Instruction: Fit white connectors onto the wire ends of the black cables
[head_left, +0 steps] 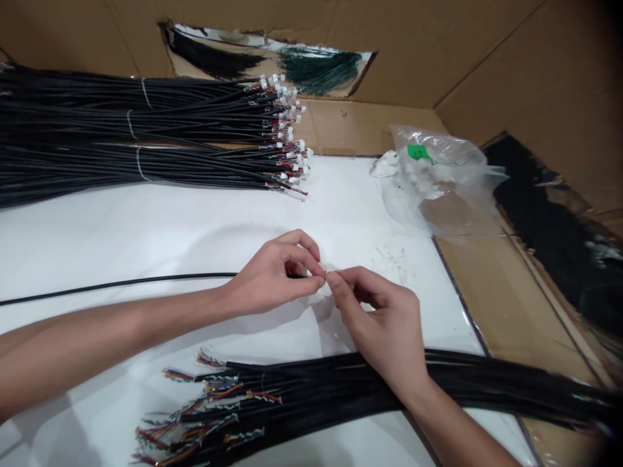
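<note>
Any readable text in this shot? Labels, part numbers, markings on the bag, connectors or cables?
No word, number or brand can be read anywhere in this view.
Bright green rectangular sticker on the clear plastic bag: any print too small or blurred to read.
Small white plastic connectors on the bundled black cables: any marking too small to read.

A thin black cable (121, 283) lies nearly straight, its end between left hand (272, 275) and right hand (377, 318).
</note>
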Demonstrator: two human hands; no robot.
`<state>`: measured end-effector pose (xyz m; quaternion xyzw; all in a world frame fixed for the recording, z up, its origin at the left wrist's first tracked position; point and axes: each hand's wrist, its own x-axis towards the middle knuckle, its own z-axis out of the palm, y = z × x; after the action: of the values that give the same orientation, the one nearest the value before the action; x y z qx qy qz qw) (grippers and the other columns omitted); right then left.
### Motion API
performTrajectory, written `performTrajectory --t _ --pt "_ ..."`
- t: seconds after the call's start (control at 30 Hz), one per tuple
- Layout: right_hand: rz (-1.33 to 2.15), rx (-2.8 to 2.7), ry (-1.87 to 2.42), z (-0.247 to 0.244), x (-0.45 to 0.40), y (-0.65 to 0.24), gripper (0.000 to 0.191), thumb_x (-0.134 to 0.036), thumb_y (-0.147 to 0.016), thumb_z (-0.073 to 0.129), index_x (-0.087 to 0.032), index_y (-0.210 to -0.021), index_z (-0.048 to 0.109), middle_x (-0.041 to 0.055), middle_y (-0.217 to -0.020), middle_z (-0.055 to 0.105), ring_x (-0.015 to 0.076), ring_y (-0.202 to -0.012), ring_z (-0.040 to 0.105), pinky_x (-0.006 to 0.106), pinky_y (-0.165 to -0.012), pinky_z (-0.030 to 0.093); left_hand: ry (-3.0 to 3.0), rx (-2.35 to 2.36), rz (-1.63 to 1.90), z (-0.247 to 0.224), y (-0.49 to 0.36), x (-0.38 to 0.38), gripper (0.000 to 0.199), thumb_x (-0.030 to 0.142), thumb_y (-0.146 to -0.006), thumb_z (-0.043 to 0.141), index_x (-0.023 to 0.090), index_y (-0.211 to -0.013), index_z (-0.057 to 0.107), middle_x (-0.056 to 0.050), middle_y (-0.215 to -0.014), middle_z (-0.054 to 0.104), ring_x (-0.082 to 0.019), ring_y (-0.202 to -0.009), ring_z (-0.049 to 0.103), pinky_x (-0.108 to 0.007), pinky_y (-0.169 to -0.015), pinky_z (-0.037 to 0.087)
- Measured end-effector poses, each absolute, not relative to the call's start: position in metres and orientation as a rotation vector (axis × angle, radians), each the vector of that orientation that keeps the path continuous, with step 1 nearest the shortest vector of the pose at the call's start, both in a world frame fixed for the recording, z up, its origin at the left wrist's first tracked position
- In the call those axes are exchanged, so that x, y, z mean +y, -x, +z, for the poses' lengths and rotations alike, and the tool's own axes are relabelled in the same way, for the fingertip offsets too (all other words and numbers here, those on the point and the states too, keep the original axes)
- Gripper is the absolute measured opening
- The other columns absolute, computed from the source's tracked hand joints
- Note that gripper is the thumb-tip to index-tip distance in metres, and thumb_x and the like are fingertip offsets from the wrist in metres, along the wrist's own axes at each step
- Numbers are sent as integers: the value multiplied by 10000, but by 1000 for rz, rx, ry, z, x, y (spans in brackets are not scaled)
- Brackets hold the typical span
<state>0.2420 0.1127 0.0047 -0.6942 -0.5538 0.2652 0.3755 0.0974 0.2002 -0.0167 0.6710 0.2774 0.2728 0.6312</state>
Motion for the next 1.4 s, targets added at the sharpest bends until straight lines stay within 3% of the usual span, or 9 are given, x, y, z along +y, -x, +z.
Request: performTrajectory --t 0.3,0.5,0.57,0.9,1.07,1.2,1.27,1.33,1.4 --pt "1006 -1205 1817 -2 119 -256 370 -489 -792 648 -169 -618 580 -49 -471 414 79 -434 328 206 -404 244 -1593 573 759 -31 -100 200 50 125 -770 663 99 -729 676 -19 -906 526 -24 -602 492 -161 -530 424" --pt "1049 -1251 1904 -7 122 -266 409 -582 -727 645 -178 -678 610 -20 -516 469 117 -492 394 224 -457 303 -1746 594 820 -38 -100 203 180 239 -809 691 88 -906 682 -22 -895 539 -34 -593 480 -155 -554 461" --pt "1041 -1309 1907 -9 124 -270 425 -600 -731 622 -179 -673 615 -12 -518 474 127 -503 403 233 -473 317 -1807 574 803 -38 -100 204 160 227 -815 693 78 -872 691 -36 -916 559 -43 -634 509 -143 -578 472" --pt "1041 -1470 1760 -7 129 -272 357 -509 -744 645 -178 -616 604 -24 -486 446 124 -476 400 240 -479 314 -2165 535 639 -32 -99 206 170 253 -894 620 85 -908 644 -71 -892 677 -123 -827 631 -181 -751 488" --pt "1050 -1419 1585 4 131 -268 338 -445 -735 699 -159 -578 608 -19 -473 482 108 -453 413 233 -471 326 -2305 622 588 -23 -90 199 202 297 -960 510 143 -1053 601 -51 -940 711 -142 -852 667 -212 -742 491" --pt "961 -1264 1526 15 133 -283 319 -461 -752 676 -164 -651 616 -13 -532 536 104 -469 452 235 -482 354 -2446 658 575 -3 -67 195 304 340 -957 478 189 -1217 524 -67 -1055 699 -200 -932 669 -290 -777 501" --pt "890 -1182 1490 25 128 -297 307 -457 -735 686 -171 -658 608 -16 -545 539 102 -466 454 239 -476 360 -2522 675 603 11 -51 192 365 316 -946 476 153 -1273 478 -136 -1234 616 -258 -1105 603 -365 -883 479" --pt "809 -1103 1457 37 118 -312 297 -458 -721 691 -180 -673 600 -20 -568 545 101 -470 455 242 -472 367 -2582 689 624 26 -35 185 327 293 -960 437 127 -1234 499 -162 -1245 593 -280 -1154 564 -409 -941 444" --pt "731 -1033 1443 51 104 -328 279 -449 -710 699 -185 -709 606 -21 -591 550 105 -487 467 245 -475 375 -2637 675 589 38 -20 174 260 275 -973 396 131 -1117 557 -144 -1115 642 -268 -1024 613 -408 -878 461"
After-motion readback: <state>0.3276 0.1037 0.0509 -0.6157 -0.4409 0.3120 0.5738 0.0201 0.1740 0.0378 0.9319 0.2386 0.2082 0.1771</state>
